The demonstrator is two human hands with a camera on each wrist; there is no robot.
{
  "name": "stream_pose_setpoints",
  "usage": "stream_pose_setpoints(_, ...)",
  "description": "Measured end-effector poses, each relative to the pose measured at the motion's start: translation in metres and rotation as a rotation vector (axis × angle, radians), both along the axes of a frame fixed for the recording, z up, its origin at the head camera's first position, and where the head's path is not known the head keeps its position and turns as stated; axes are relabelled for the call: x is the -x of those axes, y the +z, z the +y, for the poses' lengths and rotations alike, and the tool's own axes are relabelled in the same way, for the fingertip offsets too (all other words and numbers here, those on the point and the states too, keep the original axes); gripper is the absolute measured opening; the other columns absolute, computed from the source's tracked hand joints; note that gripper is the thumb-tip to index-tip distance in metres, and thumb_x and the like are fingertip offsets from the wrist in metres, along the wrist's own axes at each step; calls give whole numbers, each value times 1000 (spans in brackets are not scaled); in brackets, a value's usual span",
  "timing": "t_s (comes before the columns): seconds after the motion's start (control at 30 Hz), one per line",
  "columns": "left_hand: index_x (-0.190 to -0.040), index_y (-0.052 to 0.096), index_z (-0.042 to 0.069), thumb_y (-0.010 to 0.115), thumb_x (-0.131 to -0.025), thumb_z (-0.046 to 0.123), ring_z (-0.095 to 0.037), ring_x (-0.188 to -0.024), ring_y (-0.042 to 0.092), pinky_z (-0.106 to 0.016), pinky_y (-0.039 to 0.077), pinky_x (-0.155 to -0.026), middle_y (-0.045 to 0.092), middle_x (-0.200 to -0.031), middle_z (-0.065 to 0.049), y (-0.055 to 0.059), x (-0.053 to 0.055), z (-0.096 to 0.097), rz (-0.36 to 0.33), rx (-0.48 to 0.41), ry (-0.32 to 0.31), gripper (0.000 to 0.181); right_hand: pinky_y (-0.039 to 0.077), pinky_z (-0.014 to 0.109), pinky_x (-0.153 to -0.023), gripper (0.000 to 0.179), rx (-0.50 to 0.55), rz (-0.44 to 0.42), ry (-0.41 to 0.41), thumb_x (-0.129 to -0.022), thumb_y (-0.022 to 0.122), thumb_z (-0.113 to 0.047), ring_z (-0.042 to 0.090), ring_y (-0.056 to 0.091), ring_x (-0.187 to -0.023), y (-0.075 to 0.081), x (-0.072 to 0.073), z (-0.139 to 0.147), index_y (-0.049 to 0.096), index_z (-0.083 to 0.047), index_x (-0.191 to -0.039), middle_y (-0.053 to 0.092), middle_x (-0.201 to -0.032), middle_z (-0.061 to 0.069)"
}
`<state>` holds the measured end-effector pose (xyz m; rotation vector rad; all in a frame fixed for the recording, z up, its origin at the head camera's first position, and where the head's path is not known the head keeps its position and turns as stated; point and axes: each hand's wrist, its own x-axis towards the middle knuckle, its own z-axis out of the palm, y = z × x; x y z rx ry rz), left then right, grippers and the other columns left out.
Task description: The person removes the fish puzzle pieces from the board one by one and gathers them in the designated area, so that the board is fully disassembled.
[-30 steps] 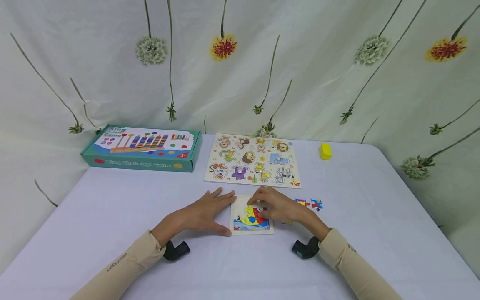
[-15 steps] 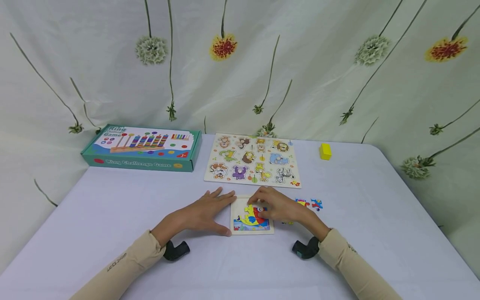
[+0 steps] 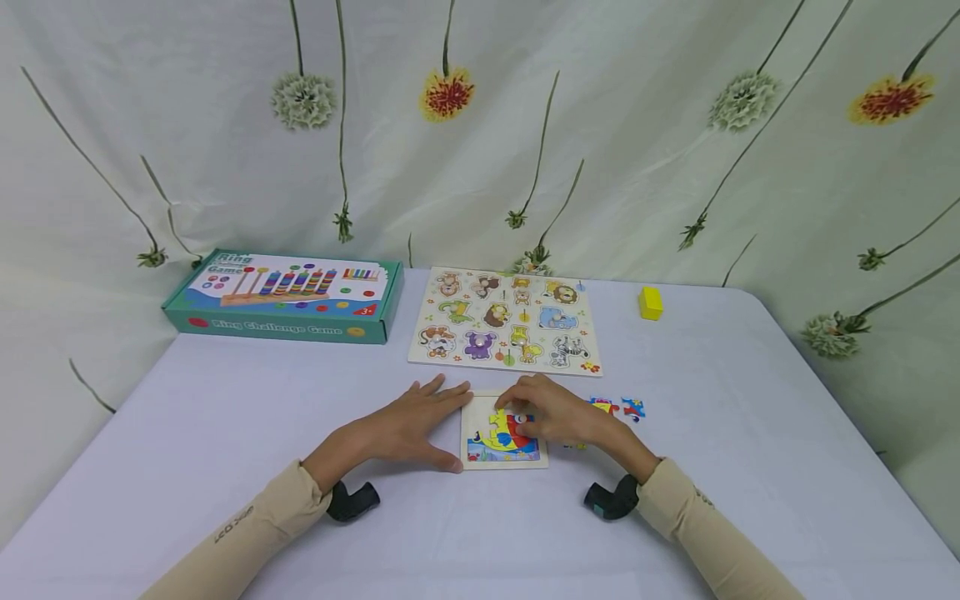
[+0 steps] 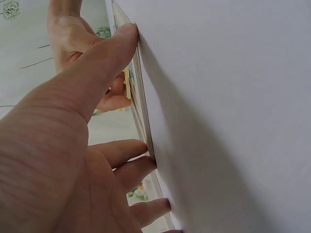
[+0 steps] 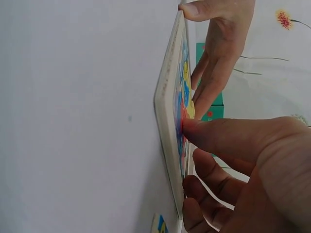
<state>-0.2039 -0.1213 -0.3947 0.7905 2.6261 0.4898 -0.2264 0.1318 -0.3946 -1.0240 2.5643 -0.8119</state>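
A small square wooden jigsaw tray (image 3: 501, 466) lies flat on the white table, a yellow, red and blue picture partly filling it. Along its left edge my left hand (image 3: 408, 425) rests with spread fingers, thumb at the near corner and fingertips by the far corner. Over the tray's right side, my right hand (image 3: 555, 410) pinches a jigsaw piece (image 4: 128, 86) between thumb and curled fingers; most of that piece is hidden, and its yellow edge stands up a little from the tray in the left wrist view. Loose jigsaw pieces (image 3: 633, 407) lie right of the tray, partly behind my right wrist.
Behind the tray lies an animal peg puzzle board (image 3: 504, 321). A green ring game box (image 3: 281, 297) stands at the back left, and a yellow block (image 3: 651, 303) at the back right. A flower-print cloth (image 3: 622, 125) hangs beyond the table.
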Motion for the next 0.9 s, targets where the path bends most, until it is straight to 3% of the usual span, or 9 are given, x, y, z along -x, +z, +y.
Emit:
stream_pose_setpoints(0.23, -150, 34, 17, 77, -74, 51, -31, -148, 4, -54, 5, -118, 24, -158, 2, 1, 1, 0, -1, -8, -4, 94, 42, 28, -78, 31, 29, -37, -10, -87, 68, -5, 15, 45, -91, 0, 0, 0, 64, -10, -117, 57, -87, -5)
stream_pose_setpoints(0.9, -150, 33, 19, 77, -73, 53, -29, -148, 3, -52, 4, -118, 23, -158, 4, 0, -1, 0, -2, -4, 8, 95, 46, 30, -87, 30, 78, -73, -32, -87, 67, -4, 15, 48, -96, -5, -1, 0, 60, -10, -115, 58, -96, -6)
